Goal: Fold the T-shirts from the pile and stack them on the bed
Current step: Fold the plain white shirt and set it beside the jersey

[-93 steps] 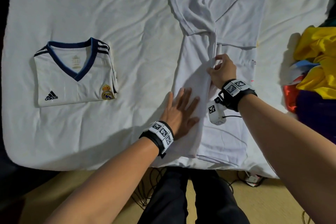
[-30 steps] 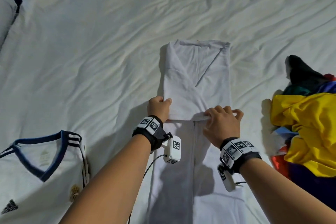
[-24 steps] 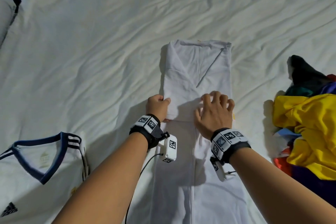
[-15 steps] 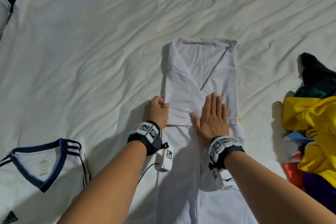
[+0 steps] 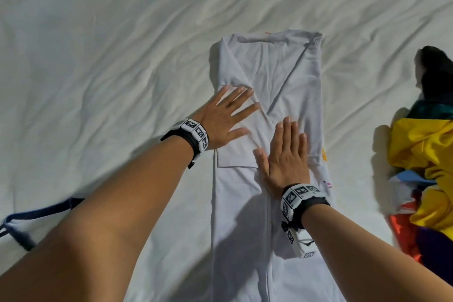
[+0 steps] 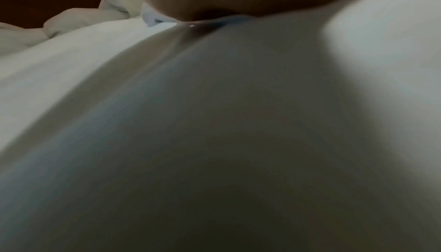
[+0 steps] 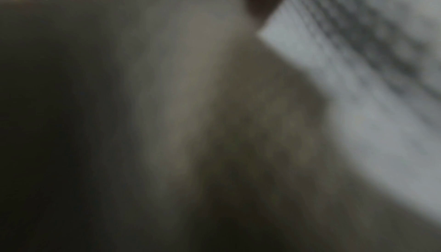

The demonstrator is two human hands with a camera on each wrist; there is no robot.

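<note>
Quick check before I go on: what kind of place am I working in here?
Most likely a bedroom: the work surface is a bed with a wrinkled white sheet. A white T-shirt lies half-folded on it under both hands, and a pile of coloured clothes waits at the right edge.

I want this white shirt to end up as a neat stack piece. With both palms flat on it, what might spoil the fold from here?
Both the left hand and the right hand only press the white T-shirt; lifting off may let the folded flap spring open. The unfolded pile lies close on the right, so a wide next fold might snag it.
</note>
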